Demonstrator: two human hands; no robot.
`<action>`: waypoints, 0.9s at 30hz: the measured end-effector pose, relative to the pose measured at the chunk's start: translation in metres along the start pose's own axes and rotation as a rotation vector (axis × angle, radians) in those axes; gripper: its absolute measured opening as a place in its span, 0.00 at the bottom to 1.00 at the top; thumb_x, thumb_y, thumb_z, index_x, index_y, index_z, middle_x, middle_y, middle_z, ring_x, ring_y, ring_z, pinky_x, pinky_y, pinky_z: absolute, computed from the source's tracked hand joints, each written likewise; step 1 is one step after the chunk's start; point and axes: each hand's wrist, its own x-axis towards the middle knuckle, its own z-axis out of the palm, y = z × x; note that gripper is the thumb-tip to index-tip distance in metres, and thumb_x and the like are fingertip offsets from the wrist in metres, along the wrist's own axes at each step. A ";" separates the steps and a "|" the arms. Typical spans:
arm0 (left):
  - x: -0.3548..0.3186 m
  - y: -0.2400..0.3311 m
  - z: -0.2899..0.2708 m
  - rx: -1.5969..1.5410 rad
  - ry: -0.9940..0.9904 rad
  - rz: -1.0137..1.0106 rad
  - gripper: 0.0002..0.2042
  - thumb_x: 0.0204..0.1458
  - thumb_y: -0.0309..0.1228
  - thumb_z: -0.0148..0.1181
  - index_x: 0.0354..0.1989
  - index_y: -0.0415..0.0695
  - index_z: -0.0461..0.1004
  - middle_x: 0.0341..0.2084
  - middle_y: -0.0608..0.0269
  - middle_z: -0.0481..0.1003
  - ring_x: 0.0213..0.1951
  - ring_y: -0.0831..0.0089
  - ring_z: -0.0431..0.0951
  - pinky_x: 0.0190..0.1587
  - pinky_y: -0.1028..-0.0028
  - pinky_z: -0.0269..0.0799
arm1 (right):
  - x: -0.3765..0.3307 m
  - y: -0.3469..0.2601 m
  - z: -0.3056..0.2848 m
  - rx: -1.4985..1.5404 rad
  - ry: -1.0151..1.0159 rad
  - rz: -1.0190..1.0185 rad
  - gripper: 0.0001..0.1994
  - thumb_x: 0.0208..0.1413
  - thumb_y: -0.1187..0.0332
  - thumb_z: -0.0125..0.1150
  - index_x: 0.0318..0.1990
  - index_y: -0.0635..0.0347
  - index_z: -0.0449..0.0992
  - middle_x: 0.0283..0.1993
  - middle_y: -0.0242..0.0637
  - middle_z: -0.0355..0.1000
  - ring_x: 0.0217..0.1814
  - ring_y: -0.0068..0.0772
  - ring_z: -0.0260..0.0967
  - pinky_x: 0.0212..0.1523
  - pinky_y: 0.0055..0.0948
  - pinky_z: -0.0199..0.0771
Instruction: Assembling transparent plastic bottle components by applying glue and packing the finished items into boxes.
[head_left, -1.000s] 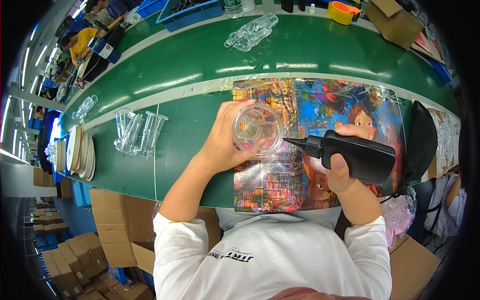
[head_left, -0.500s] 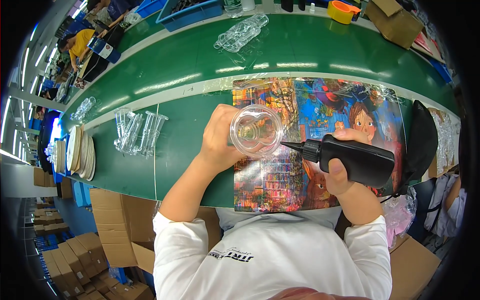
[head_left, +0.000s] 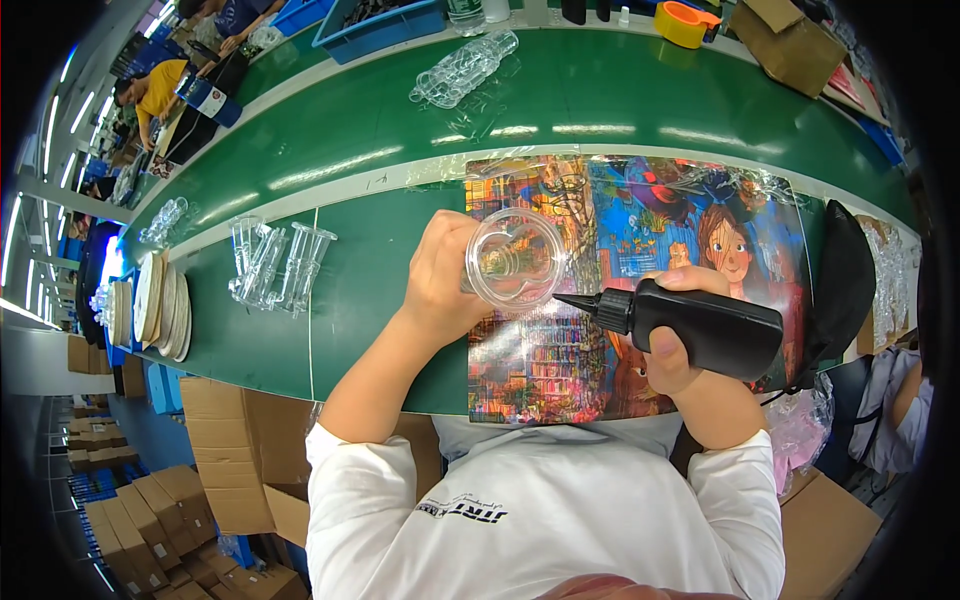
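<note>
Green tabletop point(head_left: 380, 330): left hand point(head_left: 445, 265) grips clear cup point(head_left: 515, 258); right hand point(head_left: 675, 335) clamps black bottle point(head_left: 700, 325), nozzle horiz., tip just below-right of cup rim.

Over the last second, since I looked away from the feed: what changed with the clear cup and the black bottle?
Little changed. The left hand tilted the clear cup slightly, so its open mouth faces the camera more. The black squeeze bottle in the right hand kept its nozzle at the cup's rim. Both grips, the colourful picture sheet and the clear glass pieces stayed put.
</note>
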 end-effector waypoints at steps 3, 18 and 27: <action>-0.001 0.000 0.000 0.018 -0.008 0.002 0.28 0.25 0.28 0.75 0.37 0.39 0.67 0.30 0.56 0.69 0.29 0.61 0.71 0.30 0.69 0.70 | 0.002 -0.002 0.001 -0.038 -0.012 -0.026 0.19 0.52 0.67 0.59 0.48 0.67 0.63 0.43 0.39 0.65 0.35 0.25 0.68 0.37 0.20 0.69; -0.002 0.000 0.001 0.052 -0.057 0.000 0.27 0.26 0.29 0.74 0.37 0.39 0.66 0.30 0.55 0.69 0.30 0.60 0.71 0.31 0.67 0.70 | 0.006 -0.003 0.005 -0.071 -0.036 -0.092 0.19 0.51 0.68 0.59 0.48 0.66 0.64 0.43 0.39 0.64 0.38 0.24 0.67 0.39 0.22 0.68; -0.001 -0.002 0.000 0.030 -0.054 -0.098 0.27 0.27 0.30 0.75 0.37 0.39 0.67 0.30 0.56 0.69 0.30 0.61 0.71 0.32 0.68 0.70 | 0.027 0.018 0.013 0.179 0.404 -0.050 0.21 0.50 0.68 0.59 0.51 0.64 0.64 0.43 0.36 0.65 0.42 0.24 0.65 0.43 0.26 0.67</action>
